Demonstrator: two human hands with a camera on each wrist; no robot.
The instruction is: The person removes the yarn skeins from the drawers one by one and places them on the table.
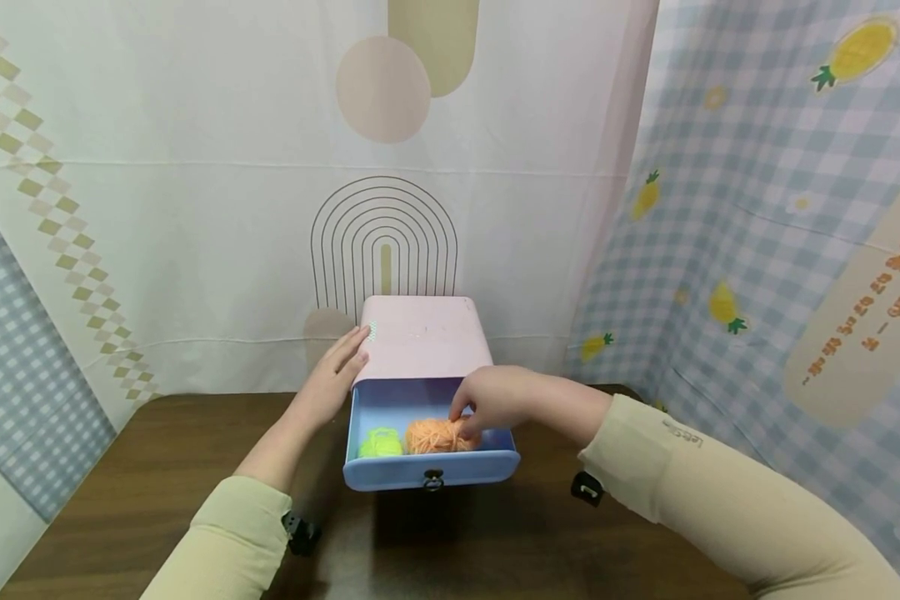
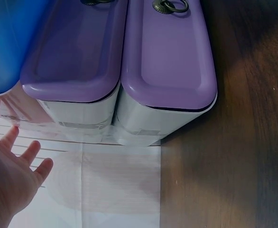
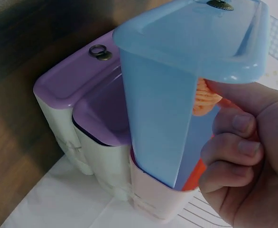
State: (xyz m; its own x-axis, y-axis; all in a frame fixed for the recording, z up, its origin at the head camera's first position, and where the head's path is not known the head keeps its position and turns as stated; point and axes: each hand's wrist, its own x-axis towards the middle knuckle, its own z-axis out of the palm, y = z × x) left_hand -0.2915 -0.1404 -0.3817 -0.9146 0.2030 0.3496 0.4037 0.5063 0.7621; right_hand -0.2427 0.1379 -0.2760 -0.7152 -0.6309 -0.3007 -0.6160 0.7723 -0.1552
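Note:
A small cabinet with a pink top stands on the table, and its blue top drawer is pulled out toward me. Inside lie a green yarn ball on the left and an orange yarn ball to its right. My right hand reaches into the drawer with its fingers curled on the orange yarn. My left hand rests with straight fingers against the cabinet's upper left edge. In the left wrist view this hand is spread and holds nothing.
Below the blue drawer are two closed purple drawers with ring pulls. The cabinet stands at the back of a dark wooden table. Patterned cloth backdrops hang behind and to the right.

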